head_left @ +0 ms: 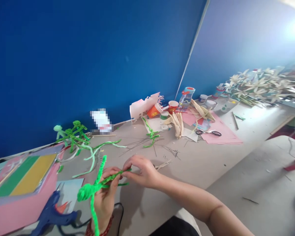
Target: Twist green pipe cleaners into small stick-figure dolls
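Note:
A bright green pipe-cleaner figure point(88, 191), with a rounded head, two outstretched arms and two legs, lies across my left hand point(105, 198). The fingers of that hand are closed around its twisted body. My right hand point(141, 170) pinches the far end of the twisted green strand between thumb and fingers. A second leg sticks out just below, apart from the right fingertips. Under my right wrist, a pair of pliers or small scissors point(163, 164) lies on the table, partly hidden.
A blue glue gun point(52, 213) lies at the lower left beside coloured sheets point(24, 177). Finished green figures point(72, 132) stand by the wall. Thin wires point(137, 141), scissors point(208, 132), paper cups point(173, 106) and pink paper point(223, 136) lie farther back. White flowers point(260, 83) fill the far right.

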A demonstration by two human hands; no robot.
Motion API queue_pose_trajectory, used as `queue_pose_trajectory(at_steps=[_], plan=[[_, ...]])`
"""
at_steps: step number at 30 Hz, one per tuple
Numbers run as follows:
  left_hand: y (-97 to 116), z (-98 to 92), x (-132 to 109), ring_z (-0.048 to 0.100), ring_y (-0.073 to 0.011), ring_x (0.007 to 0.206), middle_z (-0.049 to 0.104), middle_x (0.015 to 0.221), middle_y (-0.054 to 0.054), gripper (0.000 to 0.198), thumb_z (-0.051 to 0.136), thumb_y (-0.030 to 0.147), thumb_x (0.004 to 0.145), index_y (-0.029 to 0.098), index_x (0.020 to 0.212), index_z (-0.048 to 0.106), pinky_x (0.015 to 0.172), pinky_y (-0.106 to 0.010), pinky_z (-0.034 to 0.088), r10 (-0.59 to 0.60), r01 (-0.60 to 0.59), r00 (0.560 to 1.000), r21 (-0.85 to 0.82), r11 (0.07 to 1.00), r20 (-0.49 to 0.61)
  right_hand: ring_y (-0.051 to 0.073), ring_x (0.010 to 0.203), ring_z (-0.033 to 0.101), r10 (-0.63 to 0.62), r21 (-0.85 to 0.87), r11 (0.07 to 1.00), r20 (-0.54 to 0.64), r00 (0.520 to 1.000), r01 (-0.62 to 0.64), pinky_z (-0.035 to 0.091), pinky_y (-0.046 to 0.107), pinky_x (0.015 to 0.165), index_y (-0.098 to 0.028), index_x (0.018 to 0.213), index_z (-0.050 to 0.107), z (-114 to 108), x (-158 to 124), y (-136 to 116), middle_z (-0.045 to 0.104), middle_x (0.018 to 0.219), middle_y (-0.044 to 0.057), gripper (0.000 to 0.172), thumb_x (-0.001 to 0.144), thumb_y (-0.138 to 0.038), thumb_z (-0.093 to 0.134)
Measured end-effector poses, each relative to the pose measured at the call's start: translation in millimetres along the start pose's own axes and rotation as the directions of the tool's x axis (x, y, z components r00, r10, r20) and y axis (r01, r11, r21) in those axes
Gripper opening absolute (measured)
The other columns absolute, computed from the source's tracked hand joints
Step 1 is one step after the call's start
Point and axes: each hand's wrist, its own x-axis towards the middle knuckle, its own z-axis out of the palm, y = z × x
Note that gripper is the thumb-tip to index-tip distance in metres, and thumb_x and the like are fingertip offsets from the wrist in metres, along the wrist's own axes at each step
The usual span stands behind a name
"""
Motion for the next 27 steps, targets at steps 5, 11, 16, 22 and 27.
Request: queue_pose_trajectory(at_steps=[5, 11, 16, 22, 27], plan=[[-4, -1.6, 2, 0.062, -0.0175, 0.09, 0.063, 0.088, -0.003, 0.005, 0.063, 0.024, 0.084, 0.02, 0.082, 0.063, 0.077, -0.025, 0.053, -0.018, 0.017, 0.999, 0.033, 0.999, 0.026, 0.016, 0.078, 0.063, 0.069, 0.074, 0.994, 0.083, 0.994, -0.076, 0.048, 0.024, 0.07, -0.019, 0.083, 0.066, -4, 1, 5, 0.069, 0.081, 0.004, 0.013, 0.084, -0.032, 0.065], [-13, -2.1, 2, 0.061, -0.0185, 0.091, 0.063, 0.09, -0.003, 0.005, 0.065, 0.025, 0.082, 0.02, 0.079, 0.065, 0.078, -0.026, 0.053, 0.011, -0.011, 1.0, 0.01, 1.0, 0.023, 0.015, 0.078, 0.062, 0.085, 0.06, 0.994, 0.135, 0.987, -0.093, 0.049, 0.023, 0.067, -0.02, 0.086, 0.067, -5, 0, 12, 0.068, 0.081, 0.002, 0.011, 0.083, -0.03, 0.065], [-12, 0.8, 0, 0.063, -0.0194, 0.086, 0.065, 0.085, -0.003, 0.007, 0.068, 0.027, 0.079, 0.02, 0.078, 0.065, 0.076, -0.029, 0.054, -0.004, 0.004, 1.0, 0.0, 1.0, 0.006, 0.016, 0.077, 0.062, 0.084, 0.078, 0.993, 0.116, 0.99, -0.094, 0.049, 0.025, 0.069, -0.02, 0.082, 0.066, -6, -2, 5, 0.067, 0.079, 0.003, 0.006, 0.08, -0.025, 0.064], [-6, 4.7, -2, 0.062, -0.0181, 0.085, 0.064, 0.082, -0.003, 0.008, 0.068, 0.027, 0.079, 0.02, 0.077, 0.065, 0.076, -0.028, 0.052, -0.046, 0.046, 0.999, -0.107, 0.993, 0.004, 0.018, 0.08, 0.061, 0.079, 0.099, 0.991, 0.128, 0.989, -0.092, 0.047, 0.029, 0.076, -0.02, 0.083, 0.064, -5, -5, 2, 0.066, 0.083, 0.004, 0.003, 0.08, -0.022, 0.064], [-9, 5.1, -4, 0.061, -0.0197, 0.085, 0.062, 0.083, -0.004, 0.013, 0.069, 0.031, 0.079, 0.019, 0.076, 0.065, 0.076, -0.031, 0.053, -0.1, 0.098, 0.995, -0.174, 0.98, 0.002, 0.018, 0.079, 0.06, 0.105, 0.15, 0.981, 0.122, 0.987, -0.123, 0.047, 0.03, 0.075, -0.021, 0.082, 0.061, -1, -7, 5, 0.064, 0.083, 0.004, 0.003, 0.081, -0.021, 0.063]])
